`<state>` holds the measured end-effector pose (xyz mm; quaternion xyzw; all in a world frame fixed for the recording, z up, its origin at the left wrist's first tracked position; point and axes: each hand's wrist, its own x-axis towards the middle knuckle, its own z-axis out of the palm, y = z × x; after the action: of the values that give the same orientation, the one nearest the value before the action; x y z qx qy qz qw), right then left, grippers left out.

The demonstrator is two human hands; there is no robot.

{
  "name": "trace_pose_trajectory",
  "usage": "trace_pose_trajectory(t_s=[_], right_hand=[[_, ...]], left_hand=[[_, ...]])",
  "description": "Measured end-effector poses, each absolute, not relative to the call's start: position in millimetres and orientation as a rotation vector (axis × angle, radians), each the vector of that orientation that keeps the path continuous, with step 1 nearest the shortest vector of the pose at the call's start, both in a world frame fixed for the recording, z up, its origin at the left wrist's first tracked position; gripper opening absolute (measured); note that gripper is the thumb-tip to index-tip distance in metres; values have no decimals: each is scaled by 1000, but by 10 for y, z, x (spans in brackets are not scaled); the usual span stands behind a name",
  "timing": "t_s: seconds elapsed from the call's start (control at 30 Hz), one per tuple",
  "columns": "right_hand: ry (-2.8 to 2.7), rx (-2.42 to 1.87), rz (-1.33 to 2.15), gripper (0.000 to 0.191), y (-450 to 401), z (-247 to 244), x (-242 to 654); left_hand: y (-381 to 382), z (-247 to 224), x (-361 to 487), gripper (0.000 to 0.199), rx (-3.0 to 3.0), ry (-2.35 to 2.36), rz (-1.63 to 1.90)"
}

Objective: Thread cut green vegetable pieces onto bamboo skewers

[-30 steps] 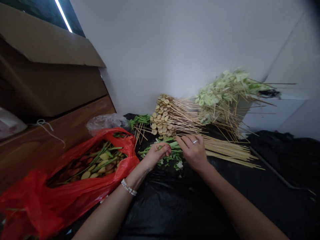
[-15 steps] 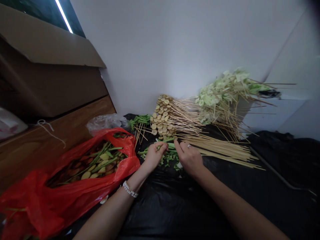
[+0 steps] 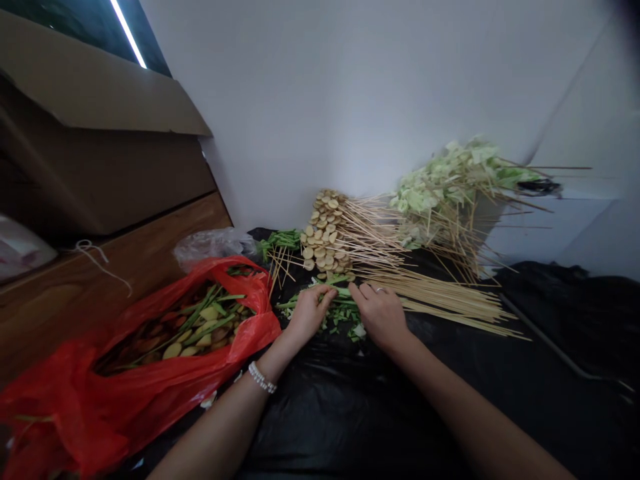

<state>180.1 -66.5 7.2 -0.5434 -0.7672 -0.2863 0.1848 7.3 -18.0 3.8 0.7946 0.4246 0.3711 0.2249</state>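
Note:
My left hand (image 3: 310, 312), with a beaded bracelet at the wrist, is closed in a pinch over the greens. Opposite it, my right hand (image 3: 383, 315), wearing a ring, has its fingers bent down and closed. Light-green vegetable stalks (image 3: 344, 291) stretch between the two sets of fingertips, and both hands appear to grip them; the exact grip is hidden. Chopped green pieces (image 3: 345, 317) lie loose beneath on black plastic sheeting (image 3: 350, 407). Just beyond my hands is a pile of skewered potato slices (image 3: 327, 233). Bare bamboo skewers (image 3: 450, 300) lie to the right of my right hand.
A red plastic bag (image 3: 200, 380) at left holds potato slices and green stalks. Skewered green vegetables (image 3: 283, 240) lie behind it, near clear plastic (image 3: 215, 247). Skewered cabbage leaves (image 3: 450, 173) are heaped at back right. A cardboard box (image 3: 110, 160) stands at upper left.
My left fingers have lowered slightly toward the greens, and their pinch now points down. My right fingers have curled down a little more. The surrounding piles have not moved.

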Motion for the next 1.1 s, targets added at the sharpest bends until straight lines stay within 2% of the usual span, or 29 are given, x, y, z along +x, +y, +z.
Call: trace_pose_trajectory(t_s=[0.23, 0.5, 0.73, 1.1], right_hand=[[-2212, -1471, -848, 25, -634, 115, 1851], [-2305, -1412, -737, 14, -662, 76, 1760], [-2281, -1314, -781, 17, -669, 58, 1719], [-2094, -1182, -710, 25, -695, 21, 1707]], left_hand=[[-140, -42, 32, 30, 2574, 1047, 892], [-266, -36, 121, 25, 2617, 984, 783], [-331, 55, 133, 17, 2718, 1298, 529], [-375, 130, 181, 20, 2231, 1096, 875]])
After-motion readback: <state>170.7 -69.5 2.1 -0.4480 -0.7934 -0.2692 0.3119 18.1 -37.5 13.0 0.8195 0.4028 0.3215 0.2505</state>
